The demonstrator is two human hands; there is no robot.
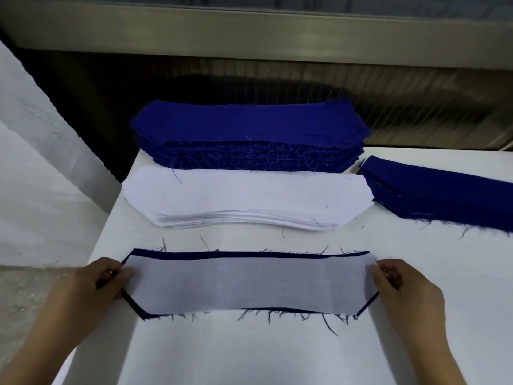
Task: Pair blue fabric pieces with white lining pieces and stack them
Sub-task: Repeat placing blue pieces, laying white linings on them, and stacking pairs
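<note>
A thin white lining piece (249,284) lies on top of a blue fabric piece (222,254), whose frayed edge shows along the far side. My left hand (91,290) pinches the pair at its left end. At the right end, my right hand (408,290) pinches it too. Behind the pair sits a stack of white lining pieces (247,198). A tall stack of blue fabric pieces (249,132) stands behind that.
A lower blue stack (444,193) lies at the right, angled toward the table's right side. The white table (249,354) ends at the left in an edge (111,218) close to my left hand. A dark gap and a ledge run behind the stacks.
</note>
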